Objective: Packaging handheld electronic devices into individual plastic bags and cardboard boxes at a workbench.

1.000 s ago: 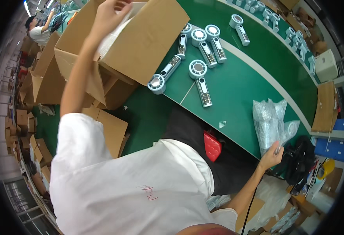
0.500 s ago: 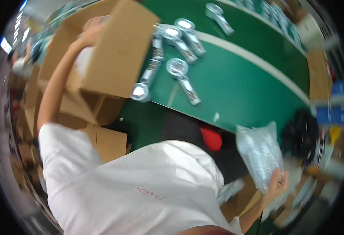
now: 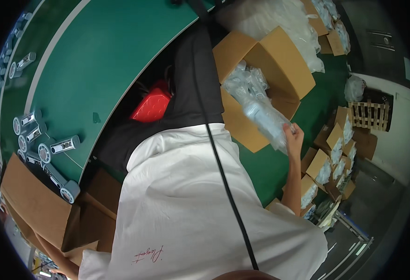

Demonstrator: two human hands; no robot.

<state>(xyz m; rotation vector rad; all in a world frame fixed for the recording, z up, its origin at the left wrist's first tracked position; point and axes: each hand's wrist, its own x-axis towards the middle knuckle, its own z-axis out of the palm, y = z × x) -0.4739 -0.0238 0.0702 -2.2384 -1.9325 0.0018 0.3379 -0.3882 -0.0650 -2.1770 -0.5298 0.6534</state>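
My right hand (image 3: 293, 137) grips one end of a long clear bubble-wrap bag (image 3: 264, 118) with pale blue-grey content. The bag slants over the rim of an open cardboard box (image 3: 286, 65), its far end against other clear-wrapped items (image 3: 248, 77) inside. My left forearm (image 3: 55, 255) reaches to another open cardboard box (image 3: 37, 205) at the lower left. That box's wall hides the left hand. Beside this box, several grey-blue handheld devices with round heads (image 3: 45, 153) lie on the green table (image 3: 116, 42).
A red object (image 3: 152, 102) sits under the table's edge. White plastic sacks (image 3: 279, 23) lie behind the right box. Boxes of wrapped goods (image 3: 319, 163) stand on the right, near a wooden pallet (image 3: 371, 115). A black cable (image 3: 223, 182) hangs across my front.
My view has swung right. The right hand has carried the bubble-wrap bag from beside the table to over the open box. The left arm stays at the other box.
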